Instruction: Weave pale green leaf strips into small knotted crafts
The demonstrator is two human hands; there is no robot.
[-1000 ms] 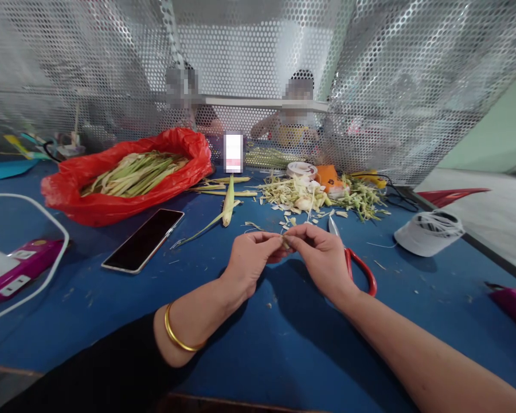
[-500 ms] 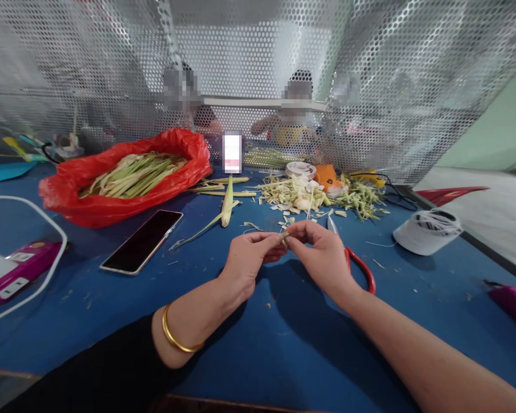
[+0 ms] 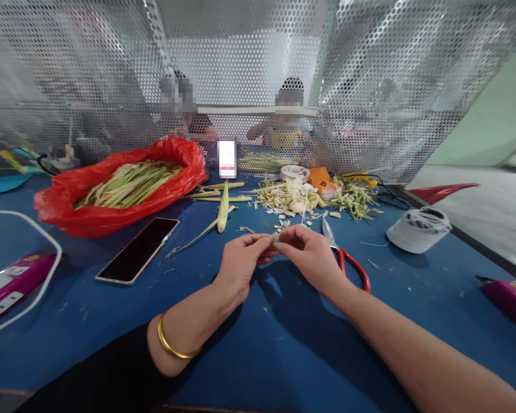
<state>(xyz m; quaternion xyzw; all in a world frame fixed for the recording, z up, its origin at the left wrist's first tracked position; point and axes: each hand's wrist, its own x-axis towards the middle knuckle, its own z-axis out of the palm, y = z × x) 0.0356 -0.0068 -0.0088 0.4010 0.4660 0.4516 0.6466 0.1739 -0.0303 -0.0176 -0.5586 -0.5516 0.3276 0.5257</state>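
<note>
My left hand (image 3: 242,264) and my right hand (image 3: 312,253) meet over the middle of the blue table (image 3: 258,344), fingertips pinched together on a small pale piece of plant stalk (image 3: 276,236). A gold bangle sits on my left wrist. Red-handled scissors (image 3: 343,255) lie just right of my right hand, blades pointing away. A heap of cut stalk trimmings (image 3: 303,197) lies beyond the hands. A long green stalk (image 3: 222,206) rests on the table ahead of my left hand.
A red plastic bag (image 3: 112,192) full of green stalks sits at the back left, a black phone (image 3: 138,249) beside it. A white spool of thread (image 3: 417,229) stands at the right. Pink devices lie at both edges. Perforated metal screens enclose the table; other people sit behind them.
The view has shifted down and slightly left. Both hands stay pinched together on the small stalk piece, with only slight finger movement.
</note>
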